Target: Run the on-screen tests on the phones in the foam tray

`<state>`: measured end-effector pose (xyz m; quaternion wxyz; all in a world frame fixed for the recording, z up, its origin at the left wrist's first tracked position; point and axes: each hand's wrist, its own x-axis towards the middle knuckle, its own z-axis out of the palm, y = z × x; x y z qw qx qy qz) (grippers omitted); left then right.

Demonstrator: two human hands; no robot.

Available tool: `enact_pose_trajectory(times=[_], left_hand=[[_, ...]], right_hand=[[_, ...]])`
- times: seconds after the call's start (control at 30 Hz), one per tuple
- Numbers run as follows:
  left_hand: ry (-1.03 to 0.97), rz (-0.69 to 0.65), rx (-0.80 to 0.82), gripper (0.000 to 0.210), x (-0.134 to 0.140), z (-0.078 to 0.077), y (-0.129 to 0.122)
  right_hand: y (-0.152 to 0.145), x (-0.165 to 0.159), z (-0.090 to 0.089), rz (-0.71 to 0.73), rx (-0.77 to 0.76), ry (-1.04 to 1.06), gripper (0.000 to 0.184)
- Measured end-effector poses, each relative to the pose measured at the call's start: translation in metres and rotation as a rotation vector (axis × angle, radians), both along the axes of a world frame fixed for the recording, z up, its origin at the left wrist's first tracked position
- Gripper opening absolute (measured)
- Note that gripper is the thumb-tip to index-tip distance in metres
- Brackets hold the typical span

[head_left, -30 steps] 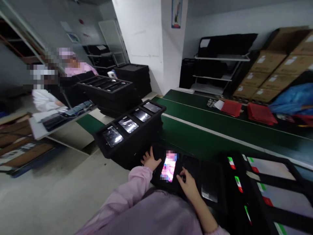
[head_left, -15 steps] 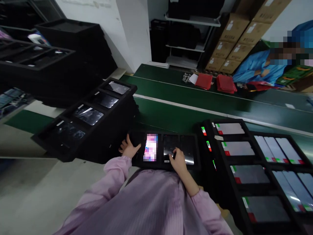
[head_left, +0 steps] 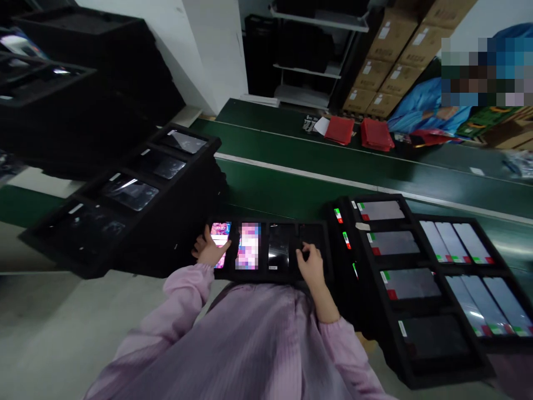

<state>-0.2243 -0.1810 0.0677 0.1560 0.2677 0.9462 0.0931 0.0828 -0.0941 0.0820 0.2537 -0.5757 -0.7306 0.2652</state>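
Note:
A black tray (head_left: 263, 276) lies in front of my body with a row of slots. My left hand (head_left: 209, 251) spans the leftmost phone (head_left: 219, 259), whose screen is lit; thumb and fingers are spread to its two sides. Beside it lies another lit phone (head_left: 249, 247), its screen blurred out. A dark phone (head_left: 278, 250) fills the third slot and reflects light. Over the rightmost slot is my right hand (head_left: 312, 265), fingers curled and thumb apart from the forefinger. What lies in that slot is too dark to make out.
At left stands a tall stack of black trays (head_left: 166, 191) with dark phones on top. To the right are another tray stack (head_left: 395, 311) and a tray of pale-screened phones (head_left: 470, 294). Behind runs a green bench (head_left: 266, 186) with red packets (head_left: 339, 130). A person in blue (head_left: 433, 111) is across it.
The leftmost phone's screen has turned from dark to lit under my left hand. My right hand has moved right, from beside the third phone to over the rightmost slot. The view has shifted slightly.

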Motion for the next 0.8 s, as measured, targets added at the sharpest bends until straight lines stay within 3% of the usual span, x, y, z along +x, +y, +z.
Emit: enact_pose_trajectory(times=[0.07, 0.17, 0.57, 0.8], left_hand=[[0.010, 0.000, 0.011, 0.104, -0.001, -0.001, -0.001], [0.001, 0.006, 0.000, 0.104, -0.002, -0.001, -0.001], [-0.141, 0.017, 0.104, 0.112, -0.007, 0.009, -0.006], [-0.280, 0.015, 0.267, 0.105, -0.034, -0.005, -0.022]], right_hand=[[0.002, 0.016, -0.003, -0.140, 0.054, -0.072, 0.014], [0.004, 0.031, -0.008, -0.196, 0.071, -0.140, 0.016], [0.028, 0.030, -0.002, -0.116, 0.009, -0.062, 0.023], [0.019, 0.045, 0.009, -0.004, -0.005, -0.015, 0.020]])
